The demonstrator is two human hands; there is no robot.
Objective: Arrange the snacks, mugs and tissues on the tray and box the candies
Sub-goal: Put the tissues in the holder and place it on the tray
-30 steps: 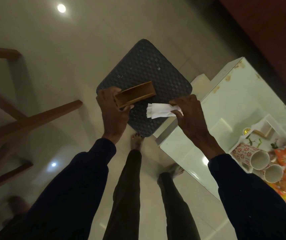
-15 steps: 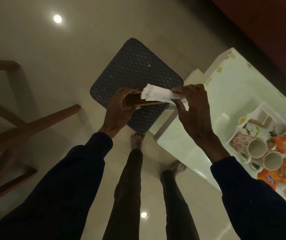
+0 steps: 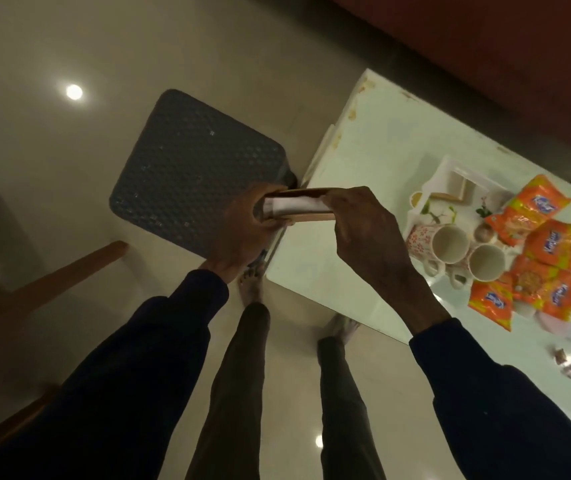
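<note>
My left hand (image 3: 242, 233) grips a narrow wooden tissue holder (image 3: 311, 215) from its left end, held in the air over the table's near corner. White tissues (image 3: 292, 204) lie inside the holder's slot. My right hand (image 3: 363, 230) pinches the tissues at the holder's right end. On the white tray (image 3: 445, 169) to the right stand two floral mugs (image 3: 450, 239), with several orange snack packets (image 3: 561, 247) beside them. A small wooden box (image 3: 464, 188) sits at the tray's far end. Wrapped candies (image 3: 569, 365) lie loose on the table.
The glass-topped white table (image 3: 363, 140) runs to the right. A dark woven stool (image 3: 194, 168) stands on the floor to its left. Wooden chair legs (image 3: 52, 282) cross the left side. My legs and bare feet (image 3: 253, 289) are below, on glossy tiles.
My right hand brought the tissues from beside the holder into its slot. The holder turned level, and both hands shifted right toward the table.
</note>
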